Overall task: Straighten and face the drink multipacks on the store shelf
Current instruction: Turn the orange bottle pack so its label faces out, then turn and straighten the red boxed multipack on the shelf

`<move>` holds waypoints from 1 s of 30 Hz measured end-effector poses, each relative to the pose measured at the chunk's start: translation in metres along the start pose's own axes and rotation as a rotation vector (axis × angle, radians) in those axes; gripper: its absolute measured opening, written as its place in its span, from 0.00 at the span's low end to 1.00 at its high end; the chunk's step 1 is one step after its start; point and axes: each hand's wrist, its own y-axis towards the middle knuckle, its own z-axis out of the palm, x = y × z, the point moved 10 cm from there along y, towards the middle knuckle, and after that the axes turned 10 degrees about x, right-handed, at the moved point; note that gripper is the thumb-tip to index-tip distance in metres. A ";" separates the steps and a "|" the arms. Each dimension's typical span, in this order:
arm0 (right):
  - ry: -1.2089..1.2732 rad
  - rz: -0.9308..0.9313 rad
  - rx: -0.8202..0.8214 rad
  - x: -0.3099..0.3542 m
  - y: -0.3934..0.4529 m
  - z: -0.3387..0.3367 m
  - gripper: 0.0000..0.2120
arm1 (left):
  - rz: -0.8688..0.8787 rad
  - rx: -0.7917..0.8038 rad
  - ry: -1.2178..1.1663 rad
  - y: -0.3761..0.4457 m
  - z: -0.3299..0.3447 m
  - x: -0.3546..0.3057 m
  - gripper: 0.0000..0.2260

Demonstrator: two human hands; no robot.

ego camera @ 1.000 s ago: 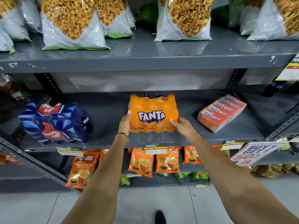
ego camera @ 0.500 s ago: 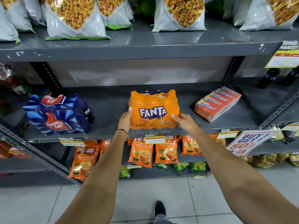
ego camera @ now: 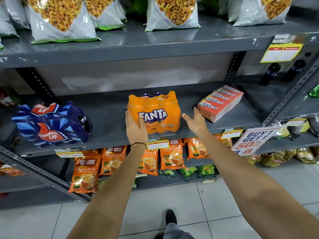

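An orange Fanta multipack [ego camera: 158,107] stands at the middle of the grey shelf [ego camera: 110,118], near the front edge, label facing me. My left hand [ego camera: 135,130] grips its lower left corner, thumb across the front. To the right of the pack, my right hand [ego camera: 196,121] hovers off it with fingers spread, holding nothing. A blue Thums Up multipack [ego camera: 50,125] sits at the shelf's left, turned at an angle. At the right a red multipack [ego camera: 220,102] lies skewed.
Large snack bags [ego camera: 60,19] fill the shelf above. Orange tea pouches [ego camera: 86,173] hang below the shelf edge. A promo sign [ego camera: 253,138] sticks out at the right. Two dark bottles [ego camera: 270,73] stand on the neighbouring shelf. My shoe [ego camera: 170,217] is on the tiled floor.
My right hand has let go of the Fanta pack and moved off to the right. The left hand has slid forward onto the pack's front left corner.
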 end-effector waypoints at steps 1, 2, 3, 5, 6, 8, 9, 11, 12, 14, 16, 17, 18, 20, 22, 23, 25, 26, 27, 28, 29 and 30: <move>0.007 -0.015 -0.052 -0.001 -0.004 -0.012 0.33 | 0.061 -0.001 0.013 -0.005 0.006 -0.012 0.25; 0.018 -0.026 -0.093 -0.003 -0.006 -0.024 0.32 | 0.106 0.002 0.019 -0.009 0.013 -0.022 0.25; 0.022 -0.032 -0.125 -0.005 -0.008 -0.034 0.30 | 0.133 0.016 0.026 -0.013 0.021 -0.032 0.25; 0.029 -0.021 -0.167 -0.015 -0.011 -0.057 0.27 | 0.188 0.065 0.044 -0.020 0.044 -0.054 0.25; 0.033 -0.010 -0.184 -0.021 -0.011 -0.071 0.27 | 0.215 0.094 0.045 -0.024 0.059 -0.066 0.25; 0.020 0.009 -0.213 -0.033 -0.007 -0.096 0.27 | 0.280 0.146 0.032 -0.032 0.087 -0.091 0.24; 0.010 0.019 -0.219 -0.037 -0.004 -0.108 0.27 | 0.304 0.170 0.025 -0.035 0.101 -0.102 0.24; -0.005 0.034 -0.225 -0.047 0.007 -0.133 0.28 | 0.310 0.221 0.005 -0.036 0.133 -0.118 0.23; -0.007 0.041 -0.223 -0.052 0.014 -0.143 0.28 | 0.292 0.250 -0.010 -0.037 0.150 -0.122 0.23; -0.004 0.047 -0.213 -0.063 0.034 -0.170 0.28 | 0.217 0.315 -0.048 -0.034 0.194 -0.127 0.23; -0.010 0.049 -0.191 -0.074 0.058 -0.194 0.26 | 0.083 0.360 -0.079 -0.025 0.236 -0.124 0.24; -0.022 0.051 -0.176 -0.078 0.069 -0.204 0.26 | -0.006 0.373 -0.082 -0.019 0.254 -0.118 0.24; -0.026 0.055 -0.158 -0.083 0.082 -0.214 0.25 | -0.100 0.372 -0.088 -0.012 0.272 -0.112 0.24; -0.035 0.064 -0.117 -0.090 0.100 -0.227 0.23 | -0.279 0.330 -0.113 -0.002 0.294 -0.095 0.23; -0.065 0.065 -0.067 -0.095 0.116 -0.234 0.20 | -0.420 0.271 -0.168 0.002 0.304 -0.082 0.23; -0.093 0.063 -0.030 -0.097 0.128 -0.240 0.20 | -0.484 0.245 -0.209 0.002 0.312 -0.078 0.23; -0.123 0.075 0.020 -0.099 0.142 -0.241 0.18 | -0.570 0.249 -0.280 0.002 0.319 -0.071 0.25; -0.136 0.082 0.041 -0.100 0.148 -0.241 0.18 | -0.603 0.248 -0.319 0.001 0.321 -0.068 0.25; -0.146 0.088 0.063 -0.099 0.156 -0.241 0.19 | -0.636 0.235 -0.359 0.003 0.323 -0.065 0.25; -0.156 0.085 0.084 -0.098 0.165 -0.241 0.19 | -0.669 0.226 -0.398 0.003 0.327 -0.064 0.24; -0.164 0.082 0.097 -0.097 0.170 -0.241 0.20 | -0.698 0.229 -0.432 0.004 0.330 -0.063 0.24; -0.170 0.077 0.111 -0.096 0.177 -0.240 0.21 | -0.713 0.243 -0.465 0.005 0.333 -0.066 0.23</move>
